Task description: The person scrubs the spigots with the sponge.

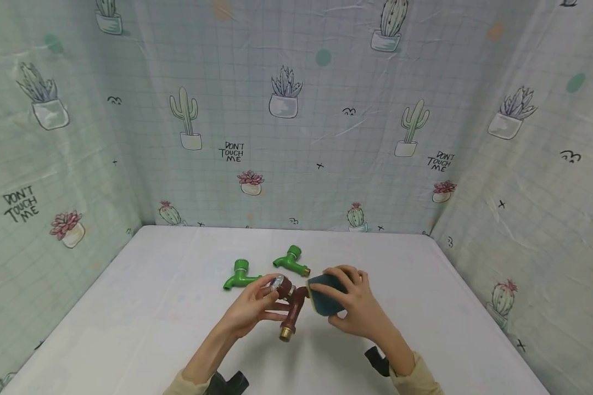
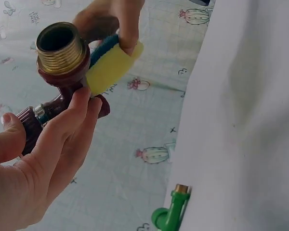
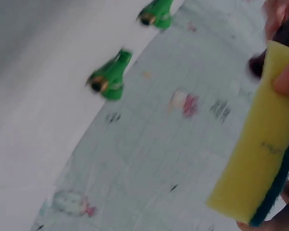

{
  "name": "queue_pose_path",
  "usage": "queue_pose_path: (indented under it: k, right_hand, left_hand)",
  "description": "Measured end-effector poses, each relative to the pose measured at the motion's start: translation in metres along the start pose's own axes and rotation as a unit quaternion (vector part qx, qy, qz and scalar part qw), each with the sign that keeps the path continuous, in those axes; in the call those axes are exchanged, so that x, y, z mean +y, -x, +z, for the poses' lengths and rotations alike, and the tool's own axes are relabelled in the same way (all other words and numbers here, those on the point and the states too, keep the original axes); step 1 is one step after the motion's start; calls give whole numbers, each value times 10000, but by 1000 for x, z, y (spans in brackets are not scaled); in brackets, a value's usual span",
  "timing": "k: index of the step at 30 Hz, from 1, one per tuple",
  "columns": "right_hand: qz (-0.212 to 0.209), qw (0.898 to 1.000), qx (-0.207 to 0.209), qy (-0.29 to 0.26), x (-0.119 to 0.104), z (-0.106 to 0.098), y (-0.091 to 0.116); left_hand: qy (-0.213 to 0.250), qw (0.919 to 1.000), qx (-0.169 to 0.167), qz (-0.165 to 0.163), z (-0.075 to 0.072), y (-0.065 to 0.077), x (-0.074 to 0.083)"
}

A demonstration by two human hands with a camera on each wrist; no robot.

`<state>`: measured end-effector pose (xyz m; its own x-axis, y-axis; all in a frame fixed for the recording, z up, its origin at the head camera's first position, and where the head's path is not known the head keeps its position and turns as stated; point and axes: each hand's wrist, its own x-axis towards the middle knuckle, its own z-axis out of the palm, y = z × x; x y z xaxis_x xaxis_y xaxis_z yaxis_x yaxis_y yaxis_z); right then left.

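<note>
In the head view, my left hand [image 1: 244, 311] grips a dark red tap [image 1: 294, 314] by its ridged knob, thumb on one side and fingers along the body. Its brass threaded end points down toward me; the left wrist view shows this open end [image 2: 61, 57] close up. My right hand [image 1: 359, 308] holds a sponge [image 1: 324, 303], dark green scouring pad on one face and yellow foam on the other. In the left wrist view the yellow foam [image 2: 108, 72] lies right against the tap's body. Both hands are raised over the white table.
Two green taps with brass ends lie farther back on the white table [image 1: 178, 307], one [image 1: 239, 277] at left and one [image 1: 291, 260] near the middle. Cactus-printed cloth [image 1: 321, 137] hangs behind and at both sides. Black wrist mounts [image 1: 377, 361] sit at both forearms.
</note>
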<state>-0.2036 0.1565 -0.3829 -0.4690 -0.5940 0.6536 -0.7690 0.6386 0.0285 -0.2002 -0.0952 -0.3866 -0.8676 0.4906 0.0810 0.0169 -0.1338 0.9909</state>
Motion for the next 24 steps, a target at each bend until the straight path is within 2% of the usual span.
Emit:
queue_pose_path:
  k: [3, 6, 10, 16, 20, 24]
  right_hand:
    - [351, 9984, 110, -433, 0, -1, 2]
    - [198, 9962, -86, -841, -13, 0, 2]
    - [-197, 9983, -133, -541, -27, 5, 0]
    - [-456, 9989, 91, -94, -28, 9, -3]
    - [140, 9998, 26, 156, -17, 6, -5]
    - [840, 9958, -73, 353, -1, -1, -6]
  left_hand:
    - [60, 10000, 16, -3, -1, 1, 1]
    - [40, 10000, -5, 7, 0, 1, 2]
    - [-6, 10000, 26, -44, 3, 0, 3]
    - [-287, 9974, 641, -145, 11, 0, 1]
    - [-325, 9948, 942, -191, 14, 0, 0]
    - [-265, 9914, 1256, -266, 17, 2, -2]
